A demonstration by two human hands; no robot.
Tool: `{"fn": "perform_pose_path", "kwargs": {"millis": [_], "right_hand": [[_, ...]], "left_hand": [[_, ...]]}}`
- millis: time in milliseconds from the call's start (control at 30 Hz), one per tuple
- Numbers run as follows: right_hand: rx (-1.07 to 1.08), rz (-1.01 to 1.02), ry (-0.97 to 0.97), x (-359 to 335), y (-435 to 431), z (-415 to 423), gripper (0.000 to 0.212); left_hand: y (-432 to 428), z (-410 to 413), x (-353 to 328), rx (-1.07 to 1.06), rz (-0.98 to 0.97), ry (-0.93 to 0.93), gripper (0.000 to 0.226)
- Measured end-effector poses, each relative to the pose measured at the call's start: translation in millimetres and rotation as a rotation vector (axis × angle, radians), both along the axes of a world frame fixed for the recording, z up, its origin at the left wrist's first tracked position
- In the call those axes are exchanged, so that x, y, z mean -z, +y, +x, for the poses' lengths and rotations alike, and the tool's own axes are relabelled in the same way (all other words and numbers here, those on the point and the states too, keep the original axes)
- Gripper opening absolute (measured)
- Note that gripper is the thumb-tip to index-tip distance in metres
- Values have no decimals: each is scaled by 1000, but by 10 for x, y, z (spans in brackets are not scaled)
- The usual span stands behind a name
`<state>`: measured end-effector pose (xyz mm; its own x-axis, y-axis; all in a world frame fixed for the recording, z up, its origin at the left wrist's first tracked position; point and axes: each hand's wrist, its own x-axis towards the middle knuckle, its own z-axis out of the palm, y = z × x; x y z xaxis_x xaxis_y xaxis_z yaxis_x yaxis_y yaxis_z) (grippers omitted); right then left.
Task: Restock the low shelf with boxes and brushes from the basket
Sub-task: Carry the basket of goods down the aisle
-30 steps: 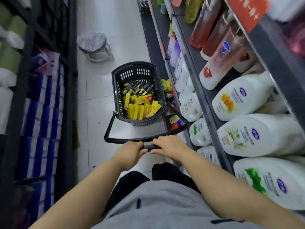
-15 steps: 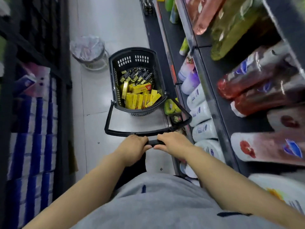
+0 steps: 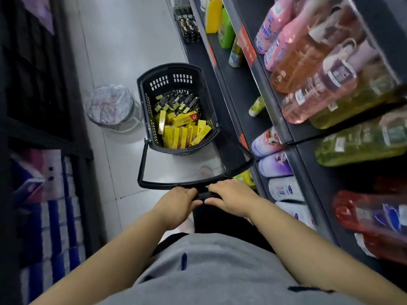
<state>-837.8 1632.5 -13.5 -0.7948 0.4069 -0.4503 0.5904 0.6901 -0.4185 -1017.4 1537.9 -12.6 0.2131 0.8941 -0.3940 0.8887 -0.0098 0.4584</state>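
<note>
hands gripping handle, basket loaded

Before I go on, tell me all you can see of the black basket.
The basket is black plastic with slotted walls. It sits on the pale floor beside the shelving. Its long loop handle reaches toward the person, and the left hand and right hand both grip its near bar. Yellow boxes fill the near end and dark brush packs the far end. A lined bin stands apart on its left.

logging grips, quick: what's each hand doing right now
Left hand: grips the basket handle.
Right hand: grips the same handle.
</note>
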Motion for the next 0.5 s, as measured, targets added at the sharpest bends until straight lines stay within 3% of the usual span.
{"fn": "perform_pose_path", "kwargs": {"millis": [133, 400, 500], "right_hand": [[-12, 42, 23, 92, 617, -382, 45], [37, -95, -12, -33, 1958, -1247, 35], [91, -156, -40, -84, 2335, -1502, 41]], "left_hand": [[630, -390, 29, -63, -46, -52, 31], [1923, -1173, -85, -196, -138, -109, 35], [2290, -1397, -147, -218, -183, -141, 35]]}}
